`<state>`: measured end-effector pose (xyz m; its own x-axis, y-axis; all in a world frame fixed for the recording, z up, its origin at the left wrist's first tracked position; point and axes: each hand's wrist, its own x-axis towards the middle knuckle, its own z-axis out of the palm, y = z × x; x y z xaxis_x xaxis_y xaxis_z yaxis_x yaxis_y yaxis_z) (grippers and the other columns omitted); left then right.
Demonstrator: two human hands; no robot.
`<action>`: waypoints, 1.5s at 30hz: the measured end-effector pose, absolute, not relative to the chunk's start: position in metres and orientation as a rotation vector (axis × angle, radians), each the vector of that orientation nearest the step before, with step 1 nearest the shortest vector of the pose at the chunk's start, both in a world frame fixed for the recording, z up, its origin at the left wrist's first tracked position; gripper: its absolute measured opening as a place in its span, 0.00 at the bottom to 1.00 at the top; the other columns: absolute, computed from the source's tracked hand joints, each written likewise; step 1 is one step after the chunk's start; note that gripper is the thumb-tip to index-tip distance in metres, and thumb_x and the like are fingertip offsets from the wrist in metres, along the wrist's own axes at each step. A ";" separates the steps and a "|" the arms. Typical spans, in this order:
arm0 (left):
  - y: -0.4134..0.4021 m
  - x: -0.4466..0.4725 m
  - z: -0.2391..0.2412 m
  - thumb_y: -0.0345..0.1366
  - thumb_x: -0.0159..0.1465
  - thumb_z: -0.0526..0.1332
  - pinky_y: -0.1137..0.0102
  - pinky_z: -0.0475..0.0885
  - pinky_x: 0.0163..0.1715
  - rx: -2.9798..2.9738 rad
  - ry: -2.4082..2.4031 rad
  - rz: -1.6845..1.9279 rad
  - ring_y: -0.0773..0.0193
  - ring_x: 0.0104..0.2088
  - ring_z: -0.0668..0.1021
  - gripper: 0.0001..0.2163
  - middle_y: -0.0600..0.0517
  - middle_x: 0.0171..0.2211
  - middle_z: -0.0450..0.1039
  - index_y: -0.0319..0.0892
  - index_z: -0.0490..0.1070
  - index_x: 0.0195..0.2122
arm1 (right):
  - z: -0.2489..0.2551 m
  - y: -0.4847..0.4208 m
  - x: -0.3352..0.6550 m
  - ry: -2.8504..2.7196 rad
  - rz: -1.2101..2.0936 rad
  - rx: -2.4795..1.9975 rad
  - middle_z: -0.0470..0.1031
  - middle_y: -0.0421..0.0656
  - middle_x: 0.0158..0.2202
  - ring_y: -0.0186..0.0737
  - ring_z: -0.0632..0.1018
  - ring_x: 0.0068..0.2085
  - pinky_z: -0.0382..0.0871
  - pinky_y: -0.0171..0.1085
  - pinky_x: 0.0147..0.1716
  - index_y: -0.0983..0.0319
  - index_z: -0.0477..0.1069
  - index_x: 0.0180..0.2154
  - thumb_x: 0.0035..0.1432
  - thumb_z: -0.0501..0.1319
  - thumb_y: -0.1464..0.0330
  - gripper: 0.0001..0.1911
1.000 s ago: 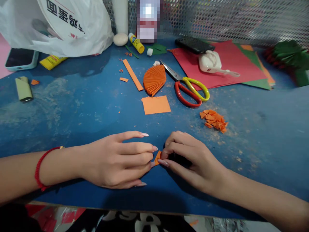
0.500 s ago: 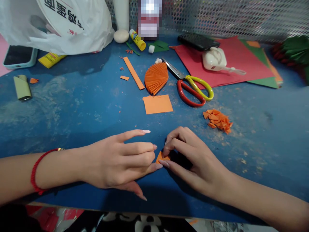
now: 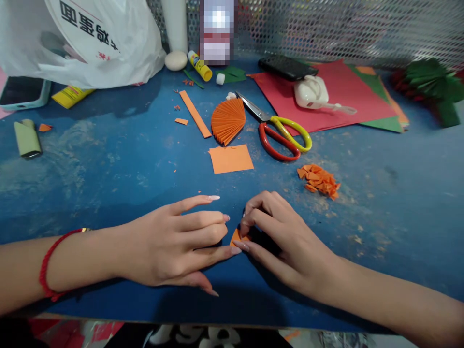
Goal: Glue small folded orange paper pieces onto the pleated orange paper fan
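Head view: a tiny orange paper scrap [image 3: 236, 237] sits on the blue bench [image 3: 108, 164] near its front edge, between both hands. Right hand [image 3: 286, 241] has its grip pinched on it. Left hand [image 3: 170, 241] lies spread, grip apart, one fingertip [image 3: 235, 250] pinning it. Probably best to press firmly and evenly.

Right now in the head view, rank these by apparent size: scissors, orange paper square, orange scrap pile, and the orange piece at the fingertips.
1. scissors
2. orange paper square and orange scrap pile: these look about alike, so I won't rank one over the other
3. orange piece: smallest, though nearest the camera
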<state>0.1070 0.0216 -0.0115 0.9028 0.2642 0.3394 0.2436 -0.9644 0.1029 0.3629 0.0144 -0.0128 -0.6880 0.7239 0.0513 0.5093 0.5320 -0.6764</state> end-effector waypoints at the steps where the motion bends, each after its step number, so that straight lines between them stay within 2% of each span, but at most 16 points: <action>1: 0.022 0.107 -0.012 0.50 0.70 0.54 0.57 0.58 0.69 2.995 0.400 0.543 0.61 0.56 0.74 0.22 0.49 0.44 0.78 0.42 0.72 0.56 | -0.013 0.014 0.363 -2.454 0.921 -1.029 0.65 0.46 0.41 0.44 0.67 0.42 0.63 0.44 0.40 0.61 0.65 0.37 0.64 0.57 0.71 0.02; 11: 0.022 0.107 -0.012 0.49 0.69 0.57 0.54 0.59 0.68 2.947 0.434 0.508 0.58 0.57 0.72 0.19 0.48 0.44 0.76 0.44 0.73 0.54 | -0.012 0.015 0.363 -2.473 0.887 -1.050 0.65 0.46 0.39 0.44 0.66 0.40 0.62 0.44 0.38 0.61 0.65 0.34 0.64 0.57 0.70 0.05; 19: 0.021 0.107 -0.013 0.53 0.67 0.57 0.47 0.51 0.69 3.021 0.471 0.573 0.58 0.53 0.74 0.21 0.50 0.44 0.77 0.47 0.73 0.55 | -0.014 0.016 0.371 -2.489 0.869 -1.022 0.66 0.48 0.41 0.46 0.67 0.42 0.62 0.45 0.39 0.60 0.66 0.35 0.65 0.57 0.69 0.04; 29: 0.020 0.107 -0.014 0.53 0.66 0.58 0.49 0.51 0.69 3.017 0.495 0.574 0.58 0.55 0.73 0.20 0.51 0.45 0.77 0.48 0.73 0.54 | -0.009 0.019 0.376 -2.439 1.043 -1.060 0.67 0.44 0.38 0.43 0.67 0.41 0.60 0.43 0.38 0.60 0.65 0.30 0.64 0.60 0.68 0.08; 33: 0.019 0.107 -0.013 0.52 0.67 0.59 0.49 0.53 0.69 3.028 0.484 0.542 0.58 0.55 0.73 0.21 0.51 0.45 0.77 0.48 0.73 0.55 | -0.009 0.017 0.372 -2.436 0.978 -1.095 0.68 0.44 0.36 0.43 0.67 0.39 0.58 0.43 0.37 0.60 0.66 0.30 0.63 0.61 0.68 0.08; 39: 0.019 0.105 -0.013 0.49 0.68 0.58 0.50 0.49 0.70 3.014 0.483 0.498 0.57 0.56 0.72 0.19 0.52 0.46 0.77 0.48 0.72 0.56 | -0.008 0.019 0.377 -2.434 1.044 -1.120 0.68 0.42 0.35 0.41 0.67 0.37 0.57 0.42 0.37 0.61 0.64 0.27 0.58 0.63 0.72 0.10; 45: 0.018 0.107 -0.012 0.44 0.69 0.59 0.52 0.45 0.71 3.002 0.472 0.514 0.58 0.57 0.71 0.16 0.52 0.47 0.77 0.47 0.72 0.56 | -0.006 0.017 0.374 -2.408 1.077 -1.159 0.67 0.40 0.34 0.40 0.68 0.38 0.55 0.41 0.38 0.61 0.66 0.27 0.60 0.64 0.68 0.10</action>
<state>0.1071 0.0183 -0.0117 0.8974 0.3083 0.3156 0.2884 -0.9513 0.1092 0.3740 0.0175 -0.0062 -0.6482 0.7572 -0.0806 0.5647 0.4070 -0.7179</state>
